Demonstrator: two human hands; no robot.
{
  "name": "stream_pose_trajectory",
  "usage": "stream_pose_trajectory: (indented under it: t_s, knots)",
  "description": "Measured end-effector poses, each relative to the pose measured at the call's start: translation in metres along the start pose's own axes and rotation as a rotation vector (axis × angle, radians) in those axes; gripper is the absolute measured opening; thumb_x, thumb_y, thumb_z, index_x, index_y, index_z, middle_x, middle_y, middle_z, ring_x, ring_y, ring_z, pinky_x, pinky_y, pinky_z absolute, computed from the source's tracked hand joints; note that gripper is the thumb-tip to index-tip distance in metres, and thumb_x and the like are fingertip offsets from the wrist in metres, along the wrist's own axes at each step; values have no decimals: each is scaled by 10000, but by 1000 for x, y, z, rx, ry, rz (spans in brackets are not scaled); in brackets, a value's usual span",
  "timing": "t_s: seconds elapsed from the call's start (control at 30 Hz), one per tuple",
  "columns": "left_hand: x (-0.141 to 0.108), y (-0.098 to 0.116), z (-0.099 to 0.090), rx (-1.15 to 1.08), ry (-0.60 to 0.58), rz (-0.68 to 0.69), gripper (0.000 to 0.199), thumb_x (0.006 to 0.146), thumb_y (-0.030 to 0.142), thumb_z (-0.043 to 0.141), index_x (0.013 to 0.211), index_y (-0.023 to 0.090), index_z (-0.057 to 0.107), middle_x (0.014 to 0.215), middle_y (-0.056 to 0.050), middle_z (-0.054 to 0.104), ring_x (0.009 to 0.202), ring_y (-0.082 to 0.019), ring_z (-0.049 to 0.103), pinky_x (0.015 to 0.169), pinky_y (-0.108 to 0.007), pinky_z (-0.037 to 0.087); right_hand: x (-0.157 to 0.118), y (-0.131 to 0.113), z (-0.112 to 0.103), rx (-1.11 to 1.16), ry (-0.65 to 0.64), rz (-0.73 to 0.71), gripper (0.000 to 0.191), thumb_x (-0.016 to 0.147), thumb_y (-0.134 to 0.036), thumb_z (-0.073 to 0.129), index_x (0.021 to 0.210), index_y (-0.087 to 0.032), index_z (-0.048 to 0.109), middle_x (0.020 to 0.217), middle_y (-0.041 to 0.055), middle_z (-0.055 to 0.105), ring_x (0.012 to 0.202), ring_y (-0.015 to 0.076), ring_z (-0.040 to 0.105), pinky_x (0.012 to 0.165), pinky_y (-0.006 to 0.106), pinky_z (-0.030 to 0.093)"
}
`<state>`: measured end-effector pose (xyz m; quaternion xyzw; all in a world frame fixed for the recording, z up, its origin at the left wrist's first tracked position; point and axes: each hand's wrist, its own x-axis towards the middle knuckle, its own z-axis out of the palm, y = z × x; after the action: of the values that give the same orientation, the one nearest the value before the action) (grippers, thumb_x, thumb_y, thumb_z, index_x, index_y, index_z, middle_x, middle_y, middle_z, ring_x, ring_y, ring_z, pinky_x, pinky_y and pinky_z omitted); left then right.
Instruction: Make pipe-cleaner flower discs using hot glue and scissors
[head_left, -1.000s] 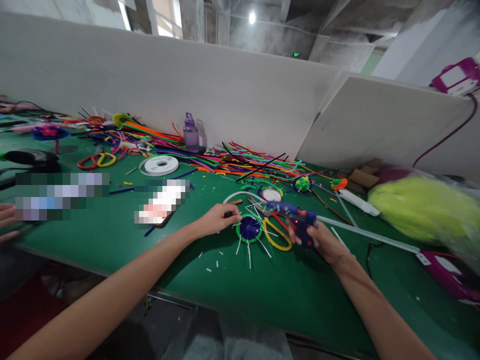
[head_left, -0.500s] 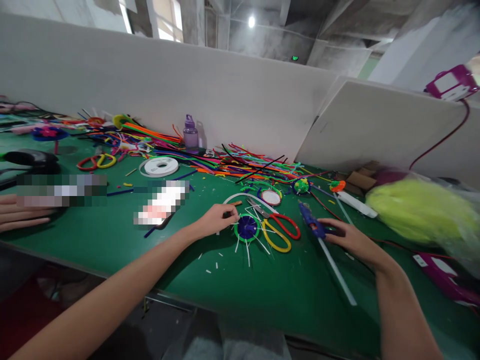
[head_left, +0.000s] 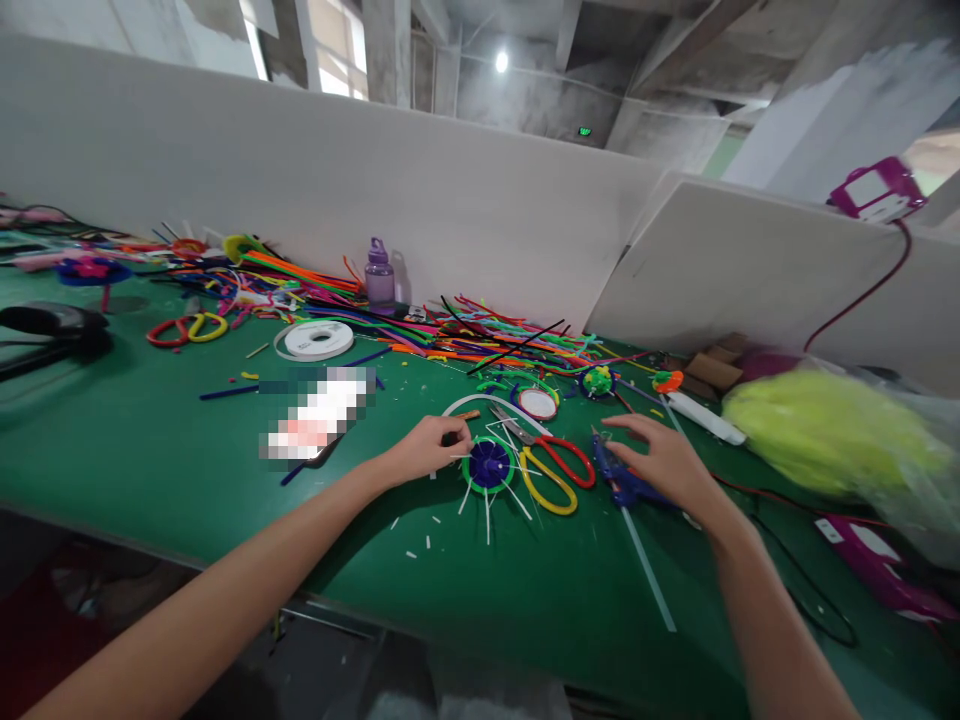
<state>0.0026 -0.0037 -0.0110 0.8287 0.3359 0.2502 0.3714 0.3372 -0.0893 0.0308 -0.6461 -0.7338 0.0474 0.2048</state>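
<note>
My left hand (head_left: pixel 429 448) is closed, its fingertips pinching the left edge of a round pipe-cleaner piece (head_left: pixel 489 466). That piece has a blue middle, a green rim and thin white strips sticking out all round. My right hand (head_left: pixel 654 458) is open, thumb and fingers apart, just above a blue glue gun (head_left: pixel 616 484) lying on the table with a long clear glue stick (head_left: pixel 649 572) out of its back. Between the round piece and the glue gun lie scissors (head_left: pixel 556 478) with one red and one yellow handle.
Behind lie many coloured pipe cleaners (head_left: pixel 495 335), a purple bottle (head_left: pixel 380 275) and a ribbon roll (head_left: pixel 319 340). A phone (head_left: pixel 319 415) lies left. A bag of yellow-green material (head_left: pixel 825 425) and a magenta device (head_left: pixel 881 568) are on the right. White scraps (head_left: pixel 427 542) dot the green table.
My right hand has let go of the glue gun, which now lies down slightly further left, and its fingers have spread. The other person's hand at the left is gone from view.
</note>
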Motion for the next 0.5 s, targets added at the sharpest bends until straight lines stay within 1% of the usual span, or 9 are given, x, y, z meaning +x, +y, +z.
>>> stream_pose_trajectory:
  t_s: [0.03,0.13,0.2,0.23,0.3,0.37,0.43,0.5]
  knots:
    - [0,-1,0,2,0,3,182,796,272,497,689,137,555,604,13,502,553,-87,421,534,-204,310,10,-18,5,-46,15,-79,283,839,-309,504,1057,-168,616,1106,108,620,1039,257,548,922,394,400]
    - [0,-1,0,8,-2,4,185,798,272,495,693,132,558,600,19,499,554,-84,418,534,-199,308,40,-71,29,-259,-57,-314,218,862,-238,468,958,-153,644,991,115,641,988,260,534,843,374,418]
    - [-1,0,0,5,-1,6,188,797,273,494,696,130,561,606,20,507,559,-84,423,541,-197,316,57,-95,46,-378,-70,-416,188,857,-208,474,851,-143,651,894,119,642,946,257,526,827,364,406]
    - [-1,0,-1,2,0,8,188,796,273,493,696,129,562,610,20,513,563,-85,428,548,-196,322,65,-102,54,-418,-72,-454,182,856,-186,469,850,-144,646,873,115,638,934,251,520,822,358,400]
    - [-2,2,-1,-2,2,11,184,792,269,494,696,129,565,615,21,522,568,-85,437,556,-193,330,77,-110,67,-467,-98,-501,163,844,-153,475,849,-148,638,854,109,630,908,240,511,793,342,398]
    - [-3,3,-1,-4,2,8,179,787,265,498,696,129,570,610,23,524,567,-85,442,551,-190,329,85,-110,77,-463,-112,-510,150,826,-127,487,827,-146,635,846,110,625,898,236,506,763,327,399]
    - [-3,4,-1,-6,2,5,178,787,264,498,696,130,573,598,26,518,561,-84,442,541,-188,324,89,-107,82,-434,-106,-504,149,816,-112,491,788,-142,635,842,114,623,902,236,505,741,316,402]
    - [-3,4,0,-5,6,0,184,788,269,498,694,130,575,582,29,504,549,-83,432,528,-188,314,91,-105,83,-415,-94,-498,157,819,-116,488,774,-147,635,845,105,627,906,230,510,721,305,407]
